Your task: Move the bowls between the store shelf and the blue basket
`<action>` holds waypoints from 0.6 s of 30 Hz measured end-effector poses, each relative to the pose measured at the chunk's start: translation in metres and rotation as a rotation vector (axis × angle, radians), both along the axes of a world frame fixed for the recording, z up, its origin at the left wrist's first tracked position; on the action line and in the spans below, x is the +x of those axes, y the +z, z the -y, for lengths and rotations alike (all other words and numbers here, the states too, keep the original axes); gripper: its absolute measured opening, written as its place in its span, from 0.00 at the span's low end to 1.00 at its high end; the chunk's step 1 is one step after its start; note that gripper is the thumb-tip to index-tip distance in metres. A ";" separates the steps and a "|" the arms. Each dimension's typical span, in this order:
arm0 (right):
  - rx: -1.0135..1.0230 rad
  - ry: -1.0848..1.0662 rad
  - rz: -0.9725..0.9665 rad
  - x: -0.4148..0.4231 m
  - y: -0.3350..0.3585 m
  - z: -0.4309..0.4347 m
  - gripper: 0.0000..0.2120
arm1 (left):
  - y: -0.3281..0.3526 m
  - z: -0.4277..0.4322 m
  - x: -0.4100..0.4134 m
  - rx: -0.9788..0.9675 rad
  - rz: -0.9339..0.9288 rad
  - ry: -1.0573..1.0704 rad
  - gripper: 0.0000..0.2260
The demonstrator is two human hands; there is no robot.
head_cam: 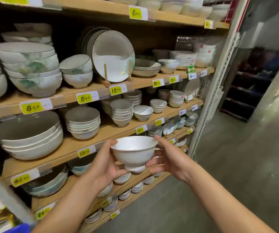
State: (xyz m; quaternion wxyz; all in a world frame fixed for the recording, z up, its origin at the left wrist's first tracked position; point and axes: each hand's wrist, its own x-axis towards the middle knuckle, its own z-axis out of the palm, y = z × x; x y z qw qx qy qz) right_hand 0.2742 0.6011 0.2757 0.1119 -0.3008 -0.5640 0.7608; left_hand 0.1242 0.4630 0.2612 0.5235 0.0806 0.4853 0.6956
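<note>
So, bowl in play: one small white ceramic footed bowl [134, 152], upright, held in the air in front of the shelving and not touching any board.
Left hand: the left hand [104, 167] cups it from the side, thumb up on the rim, fingers curled under near the foot.
Right hand: the right hand [167, 158] does the mirror job, one fingertip on the far rim and the other fingers tucked against the foot. Both hands hold the same bowl, so neither is free.
Shelf: the tan wooden store shelf [64, 148] right behind the bowl is packed with stacks of white and grey bowls [83, 123], with yellow price tags [84, 153] along the front edge. There's a bare stretch of board just above the left thumb, which looks to me like a spot this one could sit.
Basket: only a corner of the blue plastic basket [20, 229] pokes in at the bottom left, well apart from the bowl. Can't see inside it, so no idea how many bowls it has.
Progress: honestly mid-transfer, I'd guess. One bowl is between places, neither shelved nor in the basket. Can't tell which way it's headed.
Left to do: set this bowl down at whichever end, then repeat for the rest. How many remain isn't showing.
</note>
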 end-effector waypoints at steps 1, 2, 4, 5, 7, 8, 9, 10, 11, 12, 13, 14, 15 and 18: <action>-0.002 0.004 0.009 -0.005 -0.002 -0.012 0.21 | -0.002 -0.012 -0.007 -0.003 -0.007 -0.014 0.21; 0.000 0.003 0.022 -0.010 -0.003 -0.023 0.21 | -0.004 -0.024 -0.014 -0.006 -0.011 -0.029 0.21; 0.010 -0.004 0.037 -0.021 -0.005 -0.046 0.21 | -0.007 -0.050 -0.027 -0.010 -0.012 -0.053 0.20; 0.012 -0.012 0.039 -0.027 -0.005 -0.057 0.21 | -0.008 -0.063 -0.033 -0.014 -0.010 -0.062 0.20; 0.014 -0.043 0.042 -0.041 -0.004 -0.077 0.20 | -0.010 -0.088 -0.044 -0.025 -0.018 -0.090 0.20; 0.023 -0.062 0.046 -0.048 -0.003 -0.087 0.20 | -0.011 -0.099 -0.049 -0.030 -0.027 -0.109 0.20; 0.037 -0.083 0.054 -0.054 -0.003 -0.096 0.19 | -0.011 -0.111 -0.053 -0.034 -0.035 -0.123 0.20; 0.054 -0.107 0.062 -0.060 -0.003 -0.105 0.18 | -0.011 -0.122 -0.058 -0.040 -0.042 -0.126 0.20; 0.071 -0.129 0.068 -0.066 -0.003 -0.113 0.17 | -0.011 -0.133 -0.062 -0.044 -0.046 -0.118 0.20; 0.089 -0.148 0.071 -0.071 -0.003 -0.122 0.16 | -0.011 -0.142 -0.067 -0.045 -0.046 -0.105 0.21; 0.107 -0.163 0.072 -0.077 -0.003 -0.130 0.15 | -0.011 -0.152 -0.070 -0.042 -0.048 -0.090 0.21; 0.126 -0.177 0.072 -0.082 -0.003 -0.138 0.14 | -0.012 -0.160 -0.074 -0.035 -0.058 -0.078 0.21; 0.146 -0.191 0.075 -0.087 -0.003 -0.147 0.12 | -0.014 -0.169 -0.076 -0.031 -0.074 -0.065 0.20; 0.186 -0.227 0.083 -0.104 -0.007 -0.178 0.10 | -0.018 -0.193 -0.082 -0.040 -0.134 -0.027 0.18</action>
